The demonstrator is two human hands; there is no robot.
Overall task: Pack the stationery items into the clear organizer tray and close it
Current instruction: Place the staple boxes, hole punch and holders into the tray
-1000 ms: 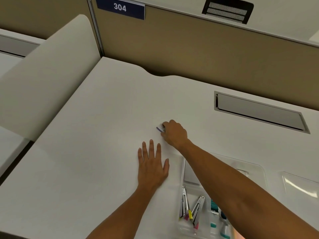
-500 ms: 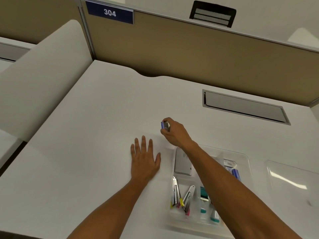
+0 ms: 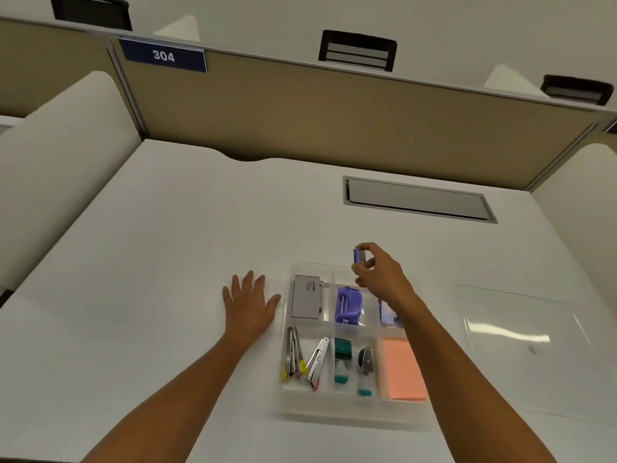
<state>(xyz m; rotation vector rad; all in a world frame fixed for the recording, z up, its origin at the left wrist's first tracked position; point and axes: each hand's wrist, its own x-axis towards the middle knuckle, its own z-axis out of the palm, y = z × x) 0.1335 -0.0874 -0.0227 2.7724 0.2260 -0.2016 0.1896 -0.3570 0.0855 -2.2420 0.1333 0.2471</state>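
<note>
The clear organizer tray (image 3: 287, 392) lies open on the white desk, split into compartments. Inside are a grey box (image 3: 305, 297), a purple stapler (image 3: 348, 305), several metal staple removers (image 3: 302, 357), teal correction tapes (image 3: 343, 360) and an orange pad of sticky notes (image 3: 402, 370). My right hand (image 3: 379, 274) hovers over the tray's far middle compartment and pinches a small blue and grey box (image 3: 359, 256) between thumb and fingers. My left hand (image 3: 248, 304) lies flat on the desk, just left of the tray. The clear lid (image 3: 521, 332) lies on the desk to the right.
A grey cable hatch (image 3: 417, 199) is set into the desk behind the tray. Tan partition walls (image 3: 300, 108) bound the desk at the back, with white side panels left and right. A blue sign reads 304 (image 3: 163, 56).
My right hand lifted the small blue box off the desk and carried it right, to above the tray's far compartments. My head tilted, bringing the whole tray into view. The left hand stayed flat.
</note>
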